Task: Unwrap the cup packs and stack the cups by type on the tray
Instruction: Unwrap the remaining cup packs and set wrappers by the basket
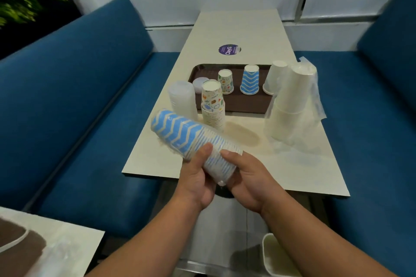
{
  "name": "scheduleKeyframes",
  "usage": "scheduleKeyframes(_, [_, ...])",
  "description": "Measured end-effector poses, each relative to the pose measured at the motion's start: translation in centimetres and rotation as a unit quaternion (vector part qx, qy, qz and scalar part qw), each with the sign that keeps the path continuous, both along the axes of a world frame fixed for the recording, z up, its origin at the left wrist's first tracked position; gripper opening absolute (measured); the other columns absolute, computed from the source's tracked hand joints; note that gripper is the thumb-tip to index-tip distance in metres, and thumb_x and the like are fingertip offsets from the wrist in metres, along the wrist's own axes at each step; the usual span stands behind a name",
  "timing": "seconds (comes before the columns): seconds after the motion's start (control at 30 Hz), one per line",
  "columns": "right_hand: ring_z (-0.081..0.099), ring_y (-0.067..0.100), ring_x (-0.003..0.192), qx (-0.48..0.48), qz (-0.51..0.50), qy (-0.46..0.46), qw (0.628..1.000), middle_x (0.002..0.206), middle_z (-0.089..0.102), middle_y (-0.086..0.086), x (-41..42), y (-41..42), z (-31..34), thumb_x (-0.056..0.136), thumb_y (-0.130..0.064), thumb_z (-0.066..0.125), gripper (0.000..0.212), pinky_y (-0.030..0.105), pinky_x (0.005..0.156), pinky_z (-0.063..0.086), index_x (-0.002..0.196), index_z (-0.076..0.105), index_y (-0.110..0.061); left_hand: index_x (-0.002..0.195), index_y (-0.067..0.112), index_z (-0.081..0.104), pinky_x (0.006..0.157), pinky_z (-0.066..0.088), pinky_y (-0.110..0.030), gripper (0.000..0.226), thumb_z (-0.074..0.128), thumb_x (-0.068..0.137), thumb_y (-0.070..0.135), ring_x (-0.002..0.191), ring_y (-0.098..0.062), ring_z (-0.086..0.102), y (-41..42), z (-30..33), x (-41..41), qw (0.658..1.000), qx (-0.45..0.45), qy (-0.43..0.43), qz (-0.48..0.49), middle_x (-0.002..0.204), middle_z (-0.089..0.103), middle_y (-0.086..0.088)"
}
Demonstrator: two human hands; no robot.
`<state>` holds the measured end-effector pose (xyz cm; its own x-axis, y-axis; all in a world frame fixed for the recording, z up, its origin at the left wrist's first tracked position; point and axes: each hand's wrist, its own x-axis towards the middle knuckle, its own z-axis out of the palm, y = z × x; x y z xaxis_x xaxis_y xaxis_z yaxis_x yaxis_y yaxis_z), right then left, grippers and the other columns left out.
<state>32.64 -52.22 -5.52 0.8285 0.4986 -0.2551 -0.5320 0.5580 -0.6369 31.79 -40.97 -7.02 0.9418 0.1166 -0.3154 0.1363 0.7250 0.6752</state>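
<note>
Barely begun: brown plastic tray (238,105) holds only 3 single upturned cups plus lid. Left hand (198,177) and right hand (245,177) both grip plastic-wrapped blue-zigzag paper cup pack (191,139) above table's near edge. Patterned, clear, white packs remain unstacked.

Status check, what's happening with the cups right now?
Both hands, left hand and right hand, gripping blue chevron pack. Still wrapped. Nothing blocking tray.

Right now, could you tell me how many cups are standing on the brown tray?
4: a translucent cup at the left, a cartoon-print cup, a blue chevron cup, and a white cup at the right, all upside down. Each may hide nested cups.
</note>
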Motion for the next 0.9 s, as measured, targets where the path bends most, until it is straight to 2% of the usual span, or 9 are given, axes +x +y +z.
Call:
scheduleKeyframes(0.07, [0.062, 0.034, 0.117, 0.02, -0.013, -0.003, 1.0, 0.128, 0.063, 0.021, 0.0, -0.1, 0.7, 0.082, -0.01, 0.065, 0.05, 0.043, 0.1, 0.051, 0.13, 0.055, 0.0, 0.136, 0.008, 0.051, 0.082, 0.056, -0.046, 0.111, 0.094, 0.039, 0.043, 0.112, -0.037, 0.062, 0.4, 0.8, 0.3, 1.0, -0.015, -0.008, 0.001, 0.128, 0.06, -0.023])
scheduleKeyframes(0.13, [0.07, 0.025, 0.092, 0.03, -0.05, 0.003, 0.998, 0.11, 0.069, 0.015, 0.2, -0.9, 1.3, 0.079, -0.001, 0.068, 0.025, 0.03, 0.069, 0.058, 0.102, 0.061, -0.006, 0.133, 0.009, 0.053, 0.083, 0.056, -0.047, 0.108, 0.092, 0.04, 0.047, 0.11, -0.035, 0.063, 1.3, 1.8, 0.7, 0.999, -0.033, -0.033, 0.018, 0.123, 0.063, -0.019])
scheduleKeyframes(0.23, [0.05, 0.009, 0.054, 0.018, -0.131, 0.036, 0.991, 0.075, 0.055, 0.0, 1.0, -3.3, 1.5, 0.07, -0.008, 0.068, 0.028, 0.018, 0.039, 0.031, 0.068, 0.044, -0.02, 0.128, 0.016, 0.059, 0.081, 0.055, -0.05, 0.1, 0.09, 0.04, 0.051, 0.108, -0.032, 0.065, 3.7, 3.0, 1.1, 0.994, -0.071, -0.058, 0.061, 0.12, 0.066, -0.015])
scheduleKeyframes(0.37, [0.024, 0.007, 0.041, -0.106, -0.196, 0.049, 0.974, 0.057, 0.035, -0.005, 2.2, -5.6, -0.1, 0.084, -0.015, 0.064, 0.025, 0.02, 0.041, 0.018, 0.072, 0.043, -0.021, 0.138, 0.019, 0.052, 0.081, 0.054, -0.052, 0.102, 0.086, 0.048, 0.054, 0.11, -0.032, 0.064, 5.7, 4.1, 1.3, 0.989, -0.085, -0.094, 0.071, 0.125, 0.063, -0.013])
scheduleKeyframes(0.5, [0.056, 0.024, 0.076, -0.398, -0.149, -0.105, 0.899, 0.093, 0.062, 0.005, 2.4, -4.3, -0.1, 0.093, -0.017, 0.064, 0.005, 0.033, 0.066, 0.046, 0.089, 0.06, -0.018, 0.136, 0.021, 0.055, 0.093, 0.049, -0.056, 0.078, 0.066, 0.069, 0.061, 0.113, -0.032, 0.062, 5.1, 4.9, 1.4, 0.99, -0.084, -0.096, 0.062, 0.121, 0.065, -0.01])
scheduleKeyframes(0.57, [0.061, 0.033, 0.103, -0.386, -0.133, -0.184, 0.894, 0.109, 0.067, 0.006, 2.2, -4.2, 0.5, 0.077, -0.018, 0.069, 0.024, 0.044, 0.088, 0.052, 0.101, 0.064, -0.019, 0.137, 0.021, 0.054, 0.099, 0.045, -0.057, 0.072, 0.056, 0.077, 0.061, 0.119, -0.032, 0.059, 4.8, 5.1, 1.6, 0.991, -0.081, -0.088, 0.063, 0.123, 0.065, -0.01])
scheduleKeyframes(0.67, [0.066, 0.018, 0.104, -0.217, -0.049, -0.232, 0.947, 0.112, 0.07, 0.0, 2.5, -4.0, 2.2, 0.065, -0.011, 0.068, 0.057, 0.031, 0.085, 0.056, 0.121, 0.056, -0.014, 0.138, 0.02, 0.053, 0.101, 0.044, -0.056, 0.073, 0.055, 0.079, 0.064, 0.124, -0.034, 0.056, 4.4, 5.2, 1.6, 0.994, -0.055, -0.076, 0.054, 0.132, 0.06, -0.014])
scheduleKeyframes(0.77, [0.067, 0.008, 0.079, -0.276, -0.044, -0.268, 0.922, 0.089, 0.069, -0.001, 3.3, -2.4, 4.3, 0.074, 0.007, 0.075, 0.045, 0.016, 0.066, 0.053, 0.106, 0.059, -0.019, 0.139, 0.016, 0.05, 0.101, 0.046, -0.052, 0.076, 0.053, 0.081, 0.065, 0.124, -0.035, 0.055, 3.5, 5.4, 1.4, 0.997, -0.022, -0.075, 0.03, 0.135, 0.057, -0.019])
scheduleKeyframes(0.9, [0.063, 0.014, 0.075, -0.345, -0.1, -0.252, 0.899, 0.083, 0.063, 0.002, 4.3, -2.9, 4.4, 0.085, 0.017, 0.057, 0.032, 0.021, 0.066, 0.052, 0.085, 0.062, -0.014, 0.133, 0.018, 0.055, 0.097, 0.049, -0.051, 0.068, 0.053, 0.081, 0.062, 0.117, -0.032, 0.061, 3.4, 6.0, 1.5, 0.995, -0.009, -0.086, 0.038, 0.125, 0.064, -0.015])
